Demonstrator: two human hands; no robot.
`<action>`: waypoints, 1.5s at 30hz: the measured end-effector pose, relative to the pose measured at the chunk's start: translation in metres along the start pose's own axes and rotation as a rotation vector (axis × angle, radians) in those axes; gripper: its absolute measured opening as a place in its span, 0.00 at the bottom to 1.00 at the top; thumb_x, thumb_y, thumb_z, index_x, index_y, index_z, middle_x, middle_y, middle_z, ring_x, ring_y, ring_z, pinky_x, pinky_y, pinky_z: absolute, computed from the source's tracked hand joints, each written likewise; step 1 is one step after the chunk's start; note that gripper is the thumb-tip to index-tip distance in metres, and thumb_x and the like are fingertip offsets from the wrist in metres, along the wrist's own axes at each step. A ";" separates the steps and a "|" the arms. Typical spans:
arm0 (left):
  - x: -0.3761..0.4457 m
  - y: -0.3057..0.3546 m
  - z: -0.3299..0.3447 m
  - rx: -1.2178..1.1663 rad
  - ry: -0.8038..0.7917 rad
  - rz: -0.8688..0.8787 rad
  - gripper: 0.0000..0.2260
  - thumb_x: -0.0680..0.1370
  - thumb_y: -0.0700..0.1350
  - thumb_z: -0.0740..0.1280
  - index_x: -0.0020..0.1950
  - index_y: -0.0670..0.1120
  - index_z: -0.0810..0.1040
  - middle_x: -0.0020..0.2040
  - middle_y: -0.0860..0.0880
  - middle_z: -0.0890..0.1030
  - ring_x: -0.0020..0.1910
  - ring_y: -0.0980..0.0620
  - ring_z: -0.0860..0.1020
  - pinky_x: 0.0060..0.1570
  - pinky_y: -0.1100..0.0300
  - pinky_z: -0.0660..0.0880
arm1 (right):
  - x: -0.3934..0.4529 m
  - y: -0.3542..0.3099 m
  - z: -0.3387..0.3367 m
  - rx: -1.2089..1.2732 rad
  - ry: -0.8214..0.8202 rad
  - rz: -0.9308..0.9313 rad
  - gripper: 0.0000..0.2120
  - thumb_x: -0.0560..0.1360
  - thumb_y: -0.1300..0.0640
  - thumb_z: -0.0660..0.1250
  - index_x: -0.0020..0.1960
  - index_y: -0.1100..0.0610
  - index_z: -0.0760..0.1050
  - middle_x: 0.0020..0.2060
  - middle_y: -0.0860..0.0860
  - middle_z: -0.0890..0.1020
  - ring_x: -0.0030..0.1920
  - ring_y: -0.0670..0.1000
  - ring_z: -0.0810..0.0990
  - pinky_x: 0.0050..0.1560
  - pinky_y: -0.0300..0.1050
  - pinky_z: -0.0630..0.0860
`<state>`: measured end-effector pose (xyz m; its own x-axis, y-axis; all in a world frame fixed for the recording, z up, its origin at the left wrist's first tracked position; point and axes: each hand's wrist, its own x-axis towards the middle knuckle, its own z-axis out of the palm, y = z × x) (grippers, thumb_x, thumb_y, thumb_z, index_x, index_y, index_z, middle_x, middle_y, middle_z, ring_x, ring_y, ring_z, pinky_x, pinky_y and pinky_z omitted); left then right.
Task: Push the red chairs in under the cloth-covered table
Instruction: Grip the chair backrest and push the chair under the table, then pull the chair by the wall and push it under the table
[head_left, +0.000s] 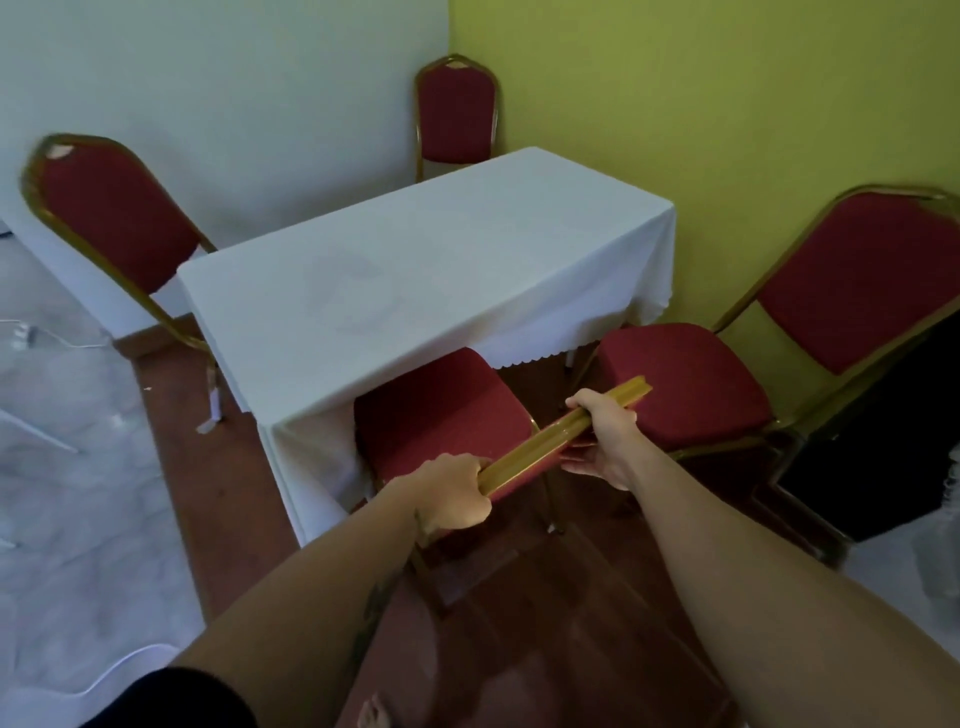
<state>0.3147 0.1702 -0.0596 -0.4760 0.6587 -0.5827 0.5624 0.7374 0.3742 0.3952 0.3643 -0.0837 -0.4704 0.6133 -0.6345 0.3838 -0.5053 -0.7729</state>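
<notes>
Lower centre: left hand (457, 491) and right hand (605, 441) both closed around gold top rail (563, 434) of nearest red-cushioned, gold-framed chair (441, 415). Just above the hands, seat front tucked beneath hanging edge of white-cloth-covered table (415, 265). Right of frame, second red chair (685, 379), seat beside table corner. Upper left, third red chair (114, 213). Top centre, fourth red chair (456, 117) behind the table.

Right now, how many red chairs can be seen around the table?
4: one at the far end, one at the left, one at the right, and the near one held by both hands. Others may be out of view.
</notes>
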 end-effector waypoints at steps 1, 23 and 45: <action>0.001 0.000 -0.002 -0.015 -0.002 0.002 0.31 0.73 0.46 0.65 0.77 0.57 0.67 0.50 0.51 0.81 0.47 0.50 0.82 0.54 0.49 0.81 | 0.003 -0.002 0.001 -0.008 -0.013 0.001 0.28 0.75 0.53 0.72 0.66 0.55 0.59 0.49 0.60 0.81 0.49 0.63 0.85 0.45 0.59 0.81; 0.068 -0.011 -0.089 -0.019 -0.104 0.113 0.31 0.74 0.59 0.70 0.75 0.50 0.70 0.66 0.51 0.79 0.61 0.50 0.78 0.65 0.50 0.74 | 0.052 -0.076 -0.011 -0.646 -0.398 0.137 0.38 0.74 0.30 0.65 0.68 0.61 0.71 0.63 0.65 0.79 0.60 0.65 0.81 0.63 0.65 0.76; 0.264 0.296 -0.153 0.031 -0.155 0.641 0.22 0.79 0.43 0.65 0.73 0.51 0.72 0.53 0.55 0.85 0.52 0.58 0.83 0.59 0.56 0.78 | 0.109 -0.175 -0.312 -0.462 0.354 -0.207 0.17 0.80 0.61 0.66 0.68 0.54 0.73 0.52 0.52 0.80 0.48 0.50 0.81 0.41 0.44 0.77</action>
<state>0.2522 0.5853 0.0072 0.0611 0.9352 -0.3489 0.7222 0.1999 0.6622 0.5251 0.7087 -0.0183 -0.3101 0.8749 -0.3720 0.6547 -0.0872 -0.7509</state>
